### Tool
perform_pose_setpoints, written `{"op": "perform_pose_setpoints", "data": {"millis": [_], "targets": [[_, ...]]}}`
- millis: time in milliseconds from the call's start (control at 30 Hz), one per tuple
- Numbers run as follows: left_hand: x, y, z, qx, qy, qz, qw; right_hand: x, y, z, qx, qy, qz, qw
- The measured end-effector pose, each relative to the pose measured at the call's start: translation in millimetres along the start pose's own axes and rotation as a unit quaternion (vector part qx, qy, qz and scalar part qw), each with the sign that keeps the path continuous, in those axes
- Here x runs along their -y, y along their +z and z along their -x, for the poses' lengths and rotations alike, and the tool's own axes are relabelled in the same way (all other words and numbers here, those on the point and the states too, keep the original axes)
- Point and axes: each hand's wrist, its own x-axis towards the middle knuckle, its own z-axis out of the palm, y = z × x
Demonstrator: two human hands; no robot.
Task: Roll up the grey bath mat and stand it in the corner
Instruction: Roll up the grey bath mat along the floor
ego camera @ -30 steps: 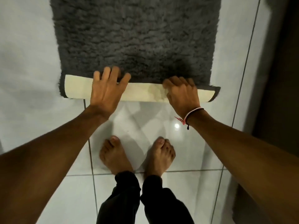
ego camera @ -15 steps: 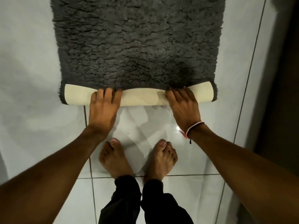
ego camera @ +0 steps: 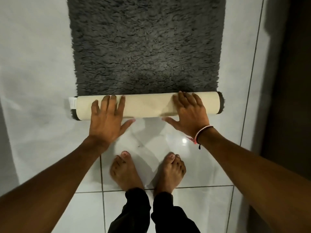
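Note:
The grey shaggy bath mat (ego camera: pixel 146 47) lies flat on the white tiled floor, running away from me. Its near end is rolled into a tube (ego camera: pixel 148 107) with the cream backing outward and a white label at the left tip. My left hand (ego camera: pixel 107 120) rests palm down on the left part of the roll, fingers spread. My right hand (ego camera: pixel 190 113), with a cord bracelet on the wrist, lies flat on the right part, fingers spread too. Neither hand grips the roll.
My bare feet (ego camera: pixel 146 170) stand on the glossy white tiles (ego camera: pixel 202 174) just behind the roll. A dark wall or door (ego camera: pixel 289 98) runs along the right side. Pale floor lies to the left of the mat.
The roll has grown thicker and moved away from me over the mat. Both hands went from curled over its edge to lying flat on top with fingers spread.

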Motion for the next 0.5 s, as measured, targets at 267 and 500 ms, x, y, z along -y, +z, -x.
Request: {"op": "perform_pose_setpoints", "data": {"millis": [267, 500], "targets": [[-2.9, 16.4, 9.8, 0.034, -0.002, -0.016, 0.999, 20.6, 22.5, 12.9, -0.062, 0.044, -0.009, 0.997], [7.1, 15.3, 58.3, 0.163, 0.012, 0.05, 0.985, 43.5, 25.3, 64.0, 0.091, 0.041, -0.066, 0.993]]}}
